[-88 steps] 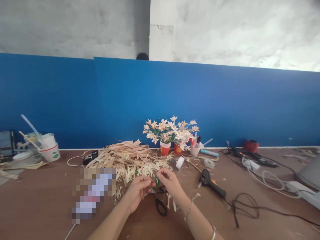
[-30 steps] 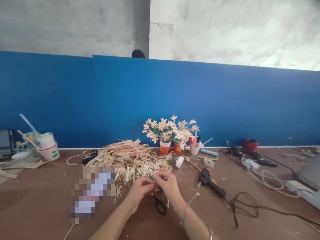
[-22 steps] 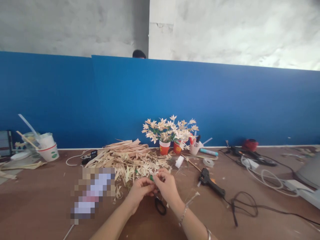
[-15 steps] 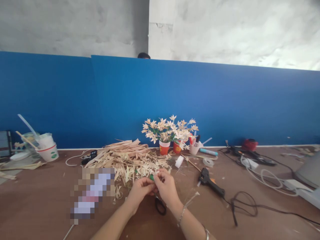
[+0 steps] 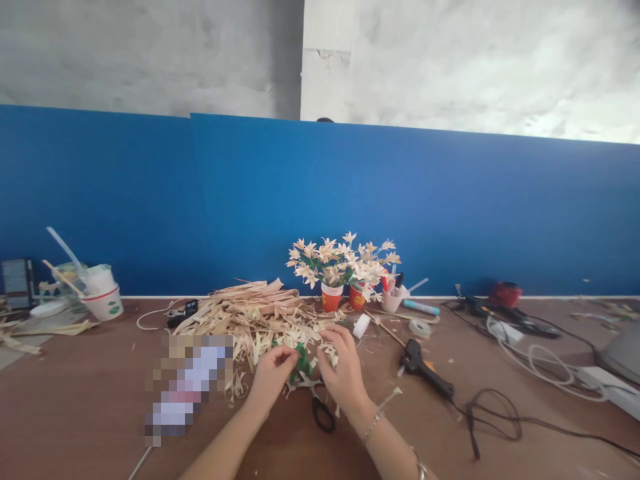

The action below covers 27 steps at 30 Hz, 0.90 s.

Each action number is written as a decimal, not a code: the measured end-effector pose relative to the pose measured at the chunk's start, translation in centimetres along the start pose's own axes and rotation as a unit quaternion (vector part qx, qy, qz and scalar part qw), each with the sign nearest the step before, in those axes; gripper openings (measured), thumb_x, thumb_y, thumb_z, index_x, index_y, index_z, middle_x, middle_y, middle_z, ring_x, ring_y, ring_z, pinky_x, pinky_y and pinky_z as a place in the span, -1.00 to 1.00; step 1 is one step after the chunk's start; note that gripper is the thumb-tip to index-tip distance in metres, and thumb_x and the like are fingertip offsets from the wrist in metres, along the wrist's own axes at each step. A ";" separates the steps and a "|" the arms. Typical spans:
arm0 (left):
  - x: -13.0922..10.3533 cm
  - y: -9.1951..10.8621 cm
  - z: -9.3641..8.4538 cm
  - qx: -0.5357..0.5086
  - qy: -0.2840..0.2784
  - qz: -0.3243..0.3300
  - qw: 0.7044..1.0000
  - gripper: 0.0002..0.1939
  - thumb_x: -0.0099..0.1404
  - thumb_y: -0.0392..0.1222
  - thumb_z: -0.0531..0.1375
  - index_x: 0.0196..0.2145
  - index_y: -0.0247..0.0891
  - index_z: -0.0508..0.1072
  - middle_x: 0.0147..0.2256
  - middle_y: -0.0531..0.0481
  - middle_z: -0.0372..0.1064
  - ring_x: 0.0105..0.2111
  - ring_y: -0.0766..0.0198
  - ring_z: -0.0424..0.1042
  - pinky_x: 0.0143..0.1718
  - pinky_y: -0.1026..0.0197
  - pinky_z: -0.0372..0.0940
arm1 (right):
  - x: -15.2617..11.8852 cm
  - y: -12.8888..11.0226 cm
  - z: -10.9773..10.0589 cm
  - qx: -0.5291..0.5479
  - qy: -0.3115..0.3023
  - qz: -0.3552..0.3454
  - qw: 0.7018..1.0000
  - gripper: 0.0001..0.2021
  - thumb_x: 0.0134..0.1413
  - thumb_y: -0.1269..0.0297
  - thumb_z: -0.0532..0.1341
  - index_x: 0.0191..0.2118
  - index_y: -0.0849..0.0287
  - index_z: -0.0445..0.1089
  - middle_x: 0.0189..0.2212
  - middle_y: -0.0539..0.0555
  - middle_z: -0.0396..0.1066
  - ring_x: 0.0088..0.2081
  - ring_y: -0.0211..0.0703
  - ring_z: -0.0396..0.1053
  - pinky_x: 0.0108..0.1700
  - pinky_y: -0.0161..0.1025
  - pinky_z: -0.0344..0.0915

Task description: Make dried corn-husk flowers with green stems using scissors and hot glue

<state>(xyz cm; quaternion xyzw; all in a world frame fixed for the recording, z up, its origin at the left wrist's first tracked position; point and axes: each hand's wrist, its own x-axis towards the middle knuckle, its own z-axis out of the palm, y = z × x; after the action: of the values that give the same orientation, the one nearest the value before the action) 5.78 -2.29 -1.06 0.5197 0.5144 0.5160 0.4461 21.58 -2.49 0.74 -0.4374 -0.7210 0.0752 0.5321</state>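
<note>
Thumb and forefinger of my left hand (image 5: 274, 377) are pinched together at a green strip (image 5: 302, 360), just before the pile of pale husk strips (image 5: 260, 310). To its right, my right hand (image 5: 343, 370) has its fingers apart, with nothing visible between them. Below and between the hands lie scissors, with a black handle (image 5: 323, 415) showing. Behind the hands, pale flowers (image 5: 327, 252) with green stems stand in red cups (image 5: 331, 300).
A black glue gun (image 5: 425, 370) with its cable lies to the right. White tape (image 5: 419, 327), a blue tube (image 5: 421, 307) and a white cup (image 5: 104, 304) stand or lie farther back. A blue partition (image 5: 250, 200) closes off the rear.
My hands have moved apart. The right hand has opened away from the green piece, and more of the green strip and the scissors shows. The view has shifted slightly.
</note>
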 end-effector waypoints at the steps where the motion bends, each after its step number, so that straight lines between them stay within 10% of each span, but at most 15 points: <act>1: 0.1 -0.1 -0.1 0.016 0.000 0.021 1.000 -0.83 -0.01 -0.12 0.20 -0.54 -0.29 0.45 -0.65 0.09 0.29 -0.62 0.34 0.22 -0.57 0.32 0.09 | 0.0 -0.2 -0.1 -0.025 -0.013 -0.032 0.999 -0.67 -0.07 0.48 0.08 -0.12 0.14 0.30 -0.09 0.17 0.21 -0.05 -0.05 0.17 -0.01 -0.11 0.14; 12: -0.1 0.1 -0.2 0.017 -0.047 0.118 0.992 -0.82 0.05 -0.15 0.18 -0.59 -0.29 0.39 -0.53 0.03 0.28 -0.49 0.30 0.25 -0.44 0.31 0.15 | -0.3 -0.3 0.0 -0.120 -0.087 -0.078 0.986 -0.80 -0.09 0.51 0.11 -0.34 0.10 0.37 -0.17 0.09 0.31 -0.11 -0.04 0.18 -0.14 -0.12 0.12; 17: -0.1 -0.2 0.2 -0.070 -0.067 0.035 0.995 -0.69 -0.01 -0.16 0.25 -0.27 -0.26 0.36 -0.69 0.19 0.15 -0.65 0.38 0.18 -0.57 0.35 0.09 | -0.3 -0.2 0.3 -0.065 -0.096 -0.048 0.992 -0.82 -0.11 0.50 0.12 -0.36 0.12 0.37 -0.31 0.06 0.37 -0.20 -0.09 0.25 -0.18 -0.15 0.12; 22: -0.3 0.0 0.5 -0.060 -0.066 0.041 0.995 -0.79 -0.03 -0.10 0.24 -0.46 -0.28 0.40 -0.36 -0.03 0.38 -0.69 0.44 0.21 -0.67 0.33 0.11 | -0.3 0.0 0.7 -0.001 -0.088 -0.025 0.996 -0.84 -0.13 0.50 0.11 -0.42 0.14 0.38 -0.36 0.07 0.38 -0.22 -0.10 0.28 -0.15 -0.15 0.15; 27: -0.4 0.3 0.5 -0.045 -0.055 -0.003 0.997 -0.76 0.02 -0.02 0.19 -0.47 -0.26 0.36 -0.77 0.17 0.19 -0.80 0.44 0.07 -0.75 0.37 -0.03 | -0.3 -0.1 0.5 0.071 -0.102 0.022 0.992 -0.81 -0.12 0.48 0.10 -0.33 0.15 0.37 -0.32 0.07 0.37 -0.20 -0.13 0.29 -0.12 -0.20 0.20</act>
<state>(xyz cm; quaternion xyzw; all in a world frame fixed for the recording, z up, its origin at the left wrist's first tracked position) 6.30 -2.70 -0.84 0.5250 0.4667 0.5083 0.4981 21.09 -2.58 0.41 -0.4042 -0.7545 0.1824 0.4838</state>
